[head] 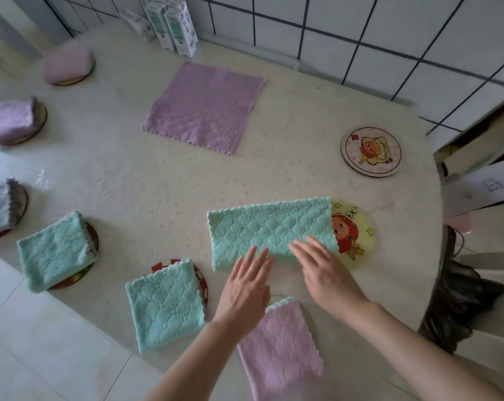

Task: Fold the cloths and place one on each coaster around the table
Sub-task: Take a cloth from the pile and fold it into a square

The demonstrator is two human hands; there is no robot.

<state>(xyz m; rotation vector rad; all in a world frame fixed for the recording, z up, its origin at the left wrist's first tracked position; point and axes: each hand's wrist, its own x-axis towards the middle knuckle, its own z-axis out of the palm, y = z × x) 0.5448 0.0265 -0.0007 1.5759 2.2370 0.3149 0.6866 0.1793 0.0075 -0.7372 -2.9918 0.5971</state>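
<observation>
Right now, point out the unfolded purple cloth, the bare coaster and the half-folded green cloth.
unfolded purple cloth (204,108), head view, its middle.
bare coaster (371,151), head view, its printed face.
half-folded green cloth (262,227), head view, top layer.

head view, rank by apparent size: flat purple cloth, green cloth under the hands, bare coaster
1-2. green cloth and flat purple cloth: look alike; green is nearer, so unranked
3. bare coaster
</observation>
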